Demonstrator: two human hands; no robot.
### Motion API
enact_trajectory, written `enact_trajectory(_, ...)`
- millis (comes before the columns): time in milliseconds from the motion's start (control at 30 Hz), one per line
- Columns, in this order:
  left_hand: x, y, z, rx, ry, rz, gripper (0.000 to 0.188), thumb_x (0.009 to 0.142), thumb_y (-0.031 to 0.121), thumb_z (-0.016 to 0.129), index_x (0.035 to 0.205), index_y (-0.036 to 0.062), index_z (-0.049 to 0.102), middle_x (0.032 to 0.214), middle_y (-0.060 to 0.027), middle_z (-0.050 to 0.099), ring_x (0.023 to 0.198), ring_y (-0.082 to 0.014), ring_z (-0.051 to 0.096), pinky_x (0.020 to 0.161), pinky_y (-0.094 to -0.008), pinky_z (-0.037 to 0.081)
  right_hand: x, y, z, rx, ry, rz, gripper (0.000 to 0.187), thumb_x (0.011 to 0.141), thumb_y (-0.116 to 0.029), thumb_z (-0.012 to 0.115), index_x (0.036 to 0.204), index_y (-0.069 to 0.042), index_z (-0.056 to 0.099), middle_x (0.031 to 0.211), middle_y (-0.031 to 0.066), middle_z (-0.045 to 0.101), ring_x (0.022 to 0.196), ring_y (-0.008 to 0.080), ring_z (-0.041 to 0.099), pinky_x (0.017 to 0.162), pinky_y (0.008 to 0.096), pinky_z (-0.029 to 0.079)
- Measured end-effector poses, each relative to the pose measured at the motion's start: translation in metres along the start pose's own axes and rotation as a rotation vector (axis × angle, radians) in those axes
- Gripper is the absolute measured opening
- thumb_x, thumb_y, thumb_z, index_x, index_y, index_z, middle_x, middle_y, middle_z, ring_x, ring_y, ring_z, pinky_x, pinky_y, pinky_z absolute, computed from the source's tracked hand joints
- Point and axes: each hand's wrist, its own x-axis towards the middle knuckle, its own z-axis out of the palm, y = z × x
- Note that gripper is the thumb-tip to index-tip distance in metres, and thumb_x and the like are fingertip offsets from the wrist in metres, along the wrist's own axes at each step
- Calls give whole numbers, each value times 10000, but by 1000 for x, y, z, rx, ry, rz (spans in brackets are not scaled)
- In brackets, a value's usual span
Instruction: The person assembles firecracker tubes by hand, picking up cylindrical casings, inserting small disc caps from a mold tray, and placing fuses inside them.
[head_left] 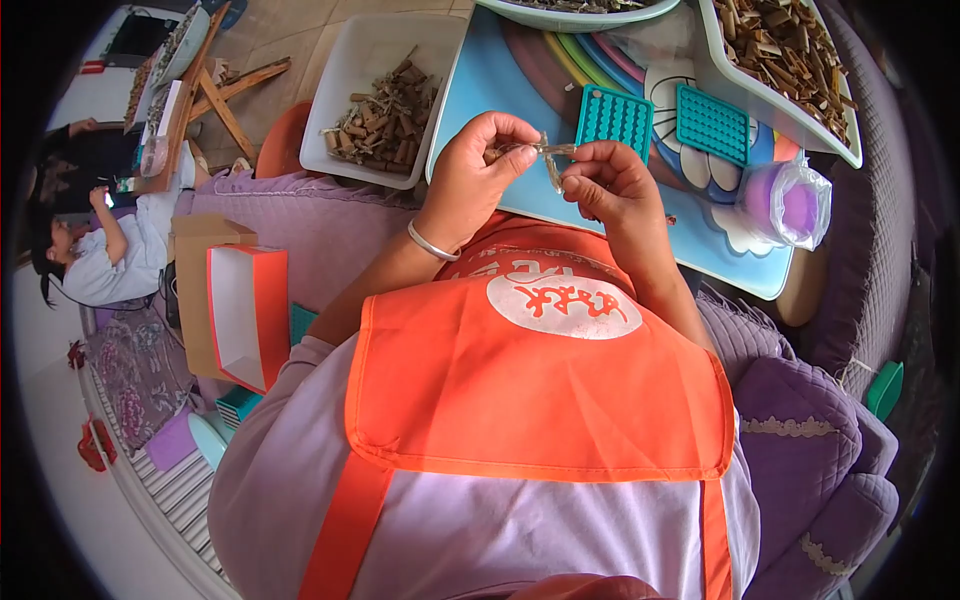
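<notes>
My left hand (pixel 478 170) and my right hand (pixel 618 190) meet above the near edge of a low table with a rainbow-coloured top. Between their fingertips is a small bunch of thin, dried, straw-coloured stalks (pixel 552 172), one crossing another. The left fingers pinch its left end, where a brownish piece shows partly under the thumb. The right thumb and fingers grip the other end. Just beyond my right hand lies a teal moulded tray (pixel 612 118) with rows of small cavities; a second teal tray (pixel 712 124) lies to its right.
A white bin (pixel 318 140) at the left holds brown tubes and dried sprigs. A white tub (pixel 850 140) of brown pieces stands far right, above a bag-lined purple cup (pixel 785 200). An open orange-and-white box (pixel 245 310) rests on the sofa. Another person (pixel 110 240) is at far left.
</notes>
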Motion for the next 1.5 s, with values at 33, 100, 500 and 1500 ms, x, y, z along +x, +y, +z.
enact_trajectory(33, 0, -1, 0, 1, -1, 0, 123, 879, 18, 613, 999, 21, 586, 916, -20, 606, 821, -71, 561, 750, -215, 472, 0, -1, 0, 0, 1, -1, 289, 844, -109, 707, 1059, -9, 541, 881, 43, 638, 766, 85, 583, 614, 193, 433)
enact_trajectory(100, -1, -2, 1, 157, 37, 86, 141, 878, 8, 612, 1013, 6, 570, 913, -35, 603, 806, -87, 586, 737, -230, 492, 0, -3, 1, -28, 66, -26, 276, 850, -107, 701, 1055, -14, 543, 872, 35, 632, 769, 84, 581, 614, 195, 436)
enact_trajectory(500, -8, -6, 16, 135, 14, 233, 176, 916, 19, 580, 1081, 11, 519, 959, -38, 579, 833, -78, 568, 715, -213, 461, 0, -16, -1, 138, -15, 118, 263, 802, -66, 738, 997, -27, 566, 862, 19, 622, 789, 73, 572, 711, 210, 471)
enact_trajectory(1500, -12, -10, 16, -184, -146, 229, 197, 899, 41, 615, 1066, 36, 510, 932, -39, 591, 867, -83, 566, 716, -224, 475, -1, -10, 0, 306, 71, 21, 91, 868, -11, 636, 908, -44, 561, 797, 33, 628, 623, 66, 567, 456, 164, 354)
